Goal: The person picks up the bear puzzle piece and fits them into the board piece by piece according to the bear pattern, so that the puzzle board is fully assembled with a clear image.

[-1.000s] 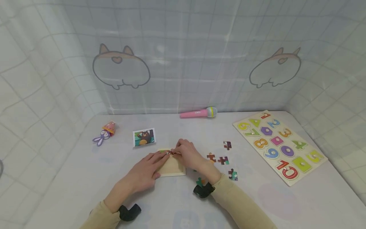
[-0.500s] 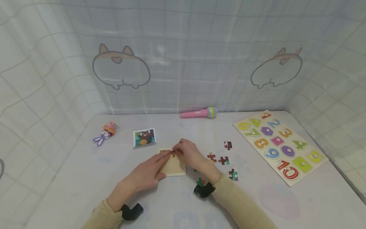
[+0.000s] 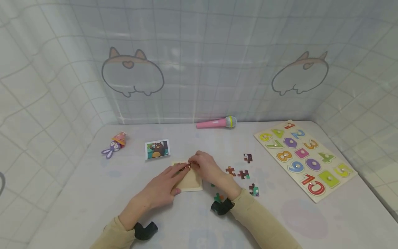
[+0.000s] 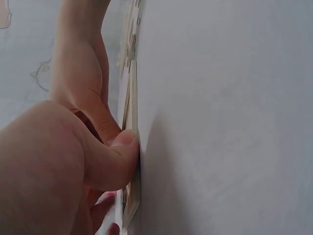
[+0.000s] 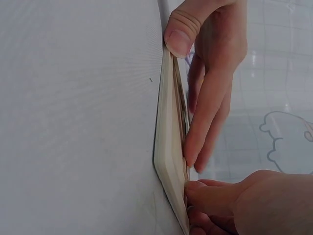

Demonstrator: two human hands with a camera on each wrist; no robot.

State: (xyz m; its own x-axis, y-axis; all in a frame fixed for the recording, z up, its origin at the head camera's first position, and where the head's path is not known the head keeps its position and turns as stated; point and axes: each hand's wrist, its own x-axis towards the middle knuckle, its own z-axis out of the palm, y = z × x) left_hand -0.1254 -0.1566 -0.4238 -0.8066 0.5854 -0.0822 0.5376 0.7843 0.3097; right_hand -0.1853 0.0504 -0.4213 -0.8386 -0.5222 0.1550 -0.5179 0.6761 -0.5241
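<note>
A shallow wooden puzzle tray point(image 3: 191, 183) lies on the table, with some pieces along its far side partly hidden by fingers. My left hand point(image 3: 161, 186) reaches over the tray's left part, its straight fingers pressing on the pieces. In the left wrist view, the thumb point(image 4: 124, 152) of that hand rests against the tray's edge. From the right, my right hand point(image 3: 205, 167) pinches a brown jigsaw piece point(image 3: 189, 167) at the far row, beside the left fingertips. In the right wrist view, both hands meet low over the tray point(image 5: 168, 147).
Several loose jigsaw pieces point(image 3: 243, 174) lie right of the tray, some partly behind the right wrist. A bear picture card point(image 3: 157, 149) lies behind left. Farther out are a pink toy microphone point(image 3: 214, 123), a purple rabbit toy point(image 3: 113, 146) and a wooden number board point(image 3: 304, 159).
The left hand has shifted slightly right, its fingertips uncovering and then nearing the brown piece again. My right hand stays at the tray's far side with small finger movements.
</note>
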